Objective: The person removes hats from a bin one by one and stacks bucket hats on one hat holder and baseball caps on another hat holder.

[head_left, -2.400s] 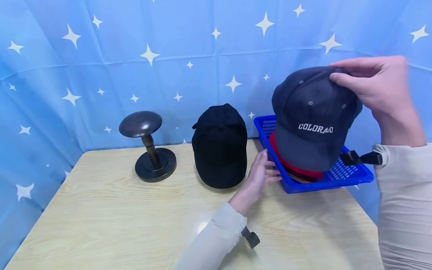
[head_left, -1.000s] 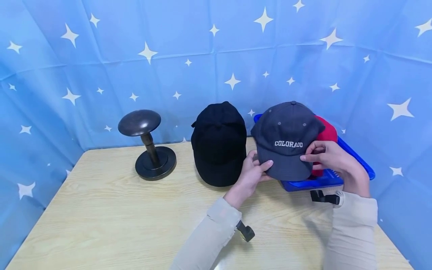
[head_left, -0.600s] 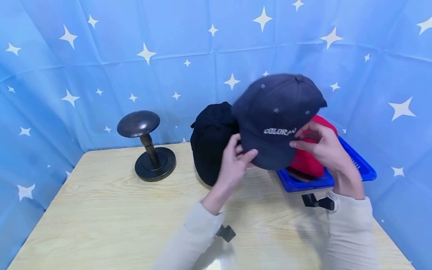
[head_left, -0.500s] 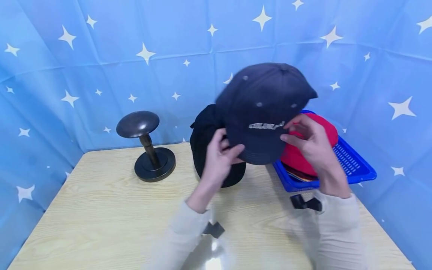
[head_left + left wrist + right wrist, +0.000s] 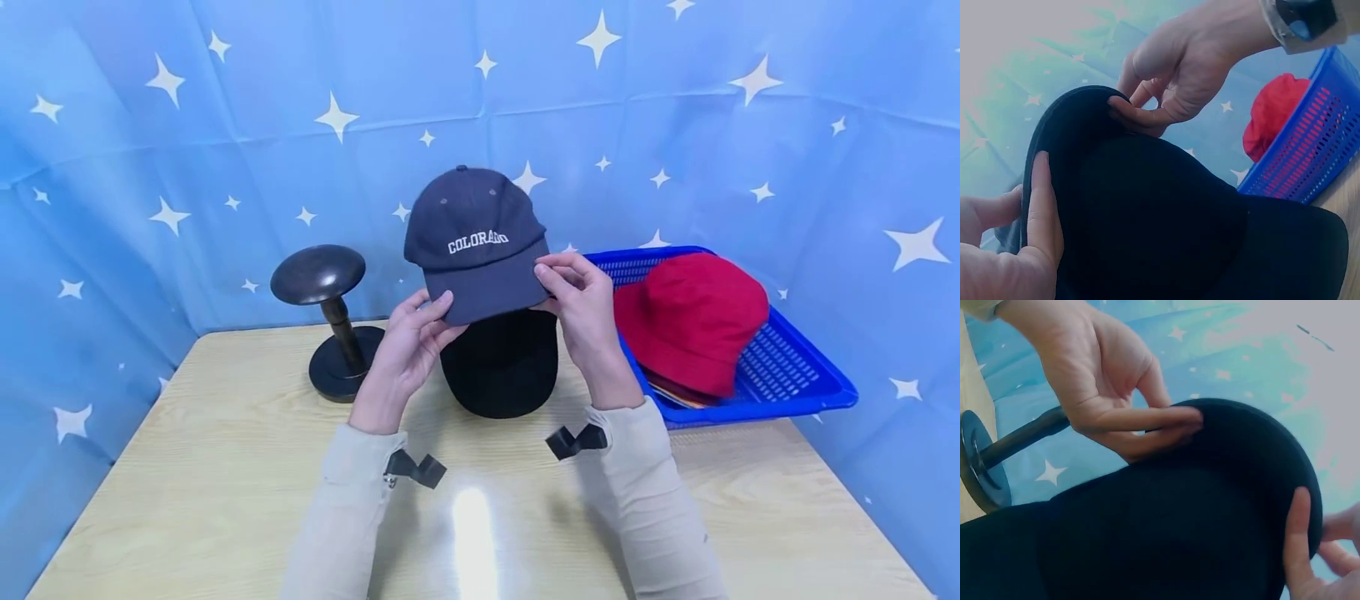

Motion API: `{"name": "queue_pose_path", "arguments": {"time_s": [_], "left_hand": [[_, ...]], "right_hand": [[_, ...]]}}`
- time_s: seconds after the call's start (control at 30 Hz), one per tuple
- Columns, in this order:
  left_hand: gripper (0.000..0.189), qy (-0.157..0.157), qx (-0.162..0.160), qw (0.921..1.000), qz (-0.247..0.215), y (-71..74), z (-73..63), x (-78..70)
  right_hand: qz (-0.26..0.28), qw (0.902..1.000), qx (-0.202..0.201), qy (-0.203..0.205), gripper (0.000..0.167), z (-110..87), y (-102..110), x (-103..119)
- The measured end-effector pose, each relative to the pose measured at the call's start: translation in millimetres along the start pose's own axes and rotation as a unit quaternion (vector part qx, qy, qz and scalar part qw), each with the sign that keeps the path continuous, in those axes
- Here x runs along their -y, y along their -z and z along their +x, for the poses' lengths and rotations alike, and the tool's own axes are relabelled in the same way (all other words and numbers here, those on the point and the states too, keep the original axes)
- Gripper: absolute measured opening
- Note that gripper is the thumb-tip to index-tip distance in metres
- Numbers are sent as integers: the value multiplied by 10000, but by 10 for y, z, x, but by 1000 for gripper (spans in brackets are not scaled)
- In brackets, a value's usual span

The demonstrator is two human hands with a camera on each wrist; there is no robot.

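A dark navy-grey baseball cap (image 5: 472, 221) with white COLORADO lettering is held up in both hands, its front towards me. My left hand (image 5: 405, 346) pinches the brim's left side, thumb on top and fingers beneath. At the brim's right side, my right hand (image 5: 588, 312) pinches it the same way. Behind and below, a black cap (image 5: 502, 379) sits on the table, its upper part hidden by the held cap. In the left wrist view, the fingers of my right hand (image 5: 1191, 75) curl over the brim edge; the right wrist view shows my left hand (image 5: 1097, 381) likewise.
A dark stand (image 5: 318, 273) with a domed top and round base is left of the hands. On the right, a blue basket (image 5: 795, 375) holds a red bucket hat (image 5: 697, 312) over striped fabric. A blue star-patterned curtain (image 5: 262, 100) hangs behind the wooden table (image 5: 225, 483).
The navy-grey cap has gone from above the basket leftwards to in front of the black cap. My right hand let go of its crown; both hands now grip the brim. The red hat is uncovered.
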State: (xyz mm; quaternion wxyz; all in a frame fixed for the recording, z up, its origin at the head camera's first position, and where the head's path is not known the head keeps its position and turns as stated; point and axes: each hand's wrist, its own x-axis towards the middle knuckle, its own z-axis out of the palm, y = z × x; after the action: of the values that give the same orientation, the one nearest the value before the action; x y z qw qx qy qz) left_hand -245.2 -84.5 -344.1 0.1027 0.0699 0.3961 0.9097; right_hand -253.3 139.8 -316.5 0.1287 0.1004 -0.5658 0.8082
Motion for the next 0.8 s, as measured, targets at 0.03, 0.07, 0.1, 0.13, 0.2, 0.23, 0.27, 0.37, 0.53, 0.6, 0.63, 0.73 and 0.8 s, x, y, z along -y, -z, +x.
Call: {"name": "queue_pose_path", "arguments": {"time_s": [0.03, 0.07, 0.1, 0.13, 0.2, 0.23, 0.27, 0.37, 0.53, 0.6, 0.63, 0.73, 0.8], "left_hand": [[16, 31, -45, 9999, 99, -16, 9, 5], [16, 59, -86, 9997, 211, -36, 16, 6], [16, 78, -115, 9993, 334, -52, 21, 7], [17, 94, -127, 9989, 436, -70, 18, 2], [18, 102, -153, 9980, 612, -99, -2, -16], [19, 109, -152, 9974, 693, -105, -14, -26], [19, 122, -154, 9968, 769, -108, -27, -34], [18, 144, -297, 9945, 992, -104, -62, -53], [21, 318, -676, 9882, 1338, -80, -114, -73], [23, 426, -691, 9866, 1413, -71, -140, -77], [23, 476, -664, 9863, 1433, -66, -153, -76], [19, 552, -544, 9861, 1468, -47, -188, -78], [15, 628, -489, 9855, 1499, -25, -202, -76]], "right_hand": [[-16, 10000, -11, -89, 7, 1, 26, 6], [-37, 9998, -15, -203, 4, 0, 51, 20], [-60, 9994, -1, -327, 2, -3, 78, 39], [-77, 9990, 37, -437, 1, -5, 103, 60], [-202, 9975, 157, -664, 4, -16, 148, 112], [-312, 9961, 227, -788, 6, -23, 166, 142], [-448, 9944, 305, -910, 6, -27, 187, 169], [-1095, 9853, 575, -1182, 12, -42, 244, 242], [-1898, 9643, 990, -1559, 24, -79, 318, 313], [-2003, 9585, 1122, -1691, 25, -97, 343, 336], [-2035, 9558, 1192, -1753, 24, -108, 355, 350], [-2100, 9491, 1397, -1888, 23, -132, 383, 383], [-2133, 9458, 1476, -1955, 23, -142, 397, 389]]}}
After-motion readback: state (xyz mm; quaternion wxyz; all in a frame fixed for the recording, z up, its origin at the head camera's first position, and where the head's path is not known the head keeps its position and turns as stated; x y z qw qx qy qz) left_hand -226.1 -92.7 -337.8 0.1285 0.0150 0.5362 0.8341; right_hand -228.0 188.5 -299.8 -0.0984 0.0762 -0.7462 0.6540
